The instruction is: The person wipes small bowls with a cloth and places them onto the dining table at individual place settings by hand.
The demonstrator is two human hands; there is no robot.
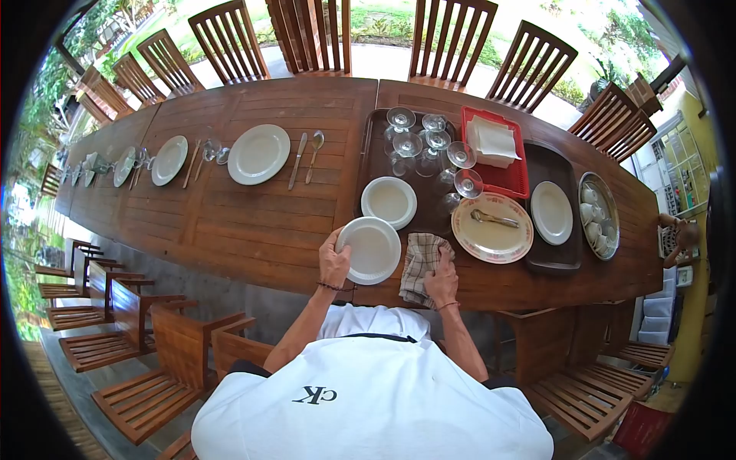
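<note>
My left hand point(333, 266) grips the rim of a small white plate point(373, 251), thumb on top, at the table's near edge. My right hand point(442, 281) is closed on a checked cloth point(418, 267), which hangs beside that plate. Just beyond the held plate, another small white plate point(389, 202) sits on a brown tray point(372, 142). Several upside-down stemmed glasses point(406, 144) stand on the same tray. To the right of the cloth lies an oval patterned platter point(492, 245) with cutlery point(494, 219) on it.
A red basket point(520, 172) holds white napkins point(492, 142). Farther right are a dark tray point(556, 257) with a white plate point(551, 213) and a metal tray of cups point(598, 218). Place settings with a large plate point(259, 155) line the wooden table point(207, 230). Chairs point(452, 42) surround it.
</note>
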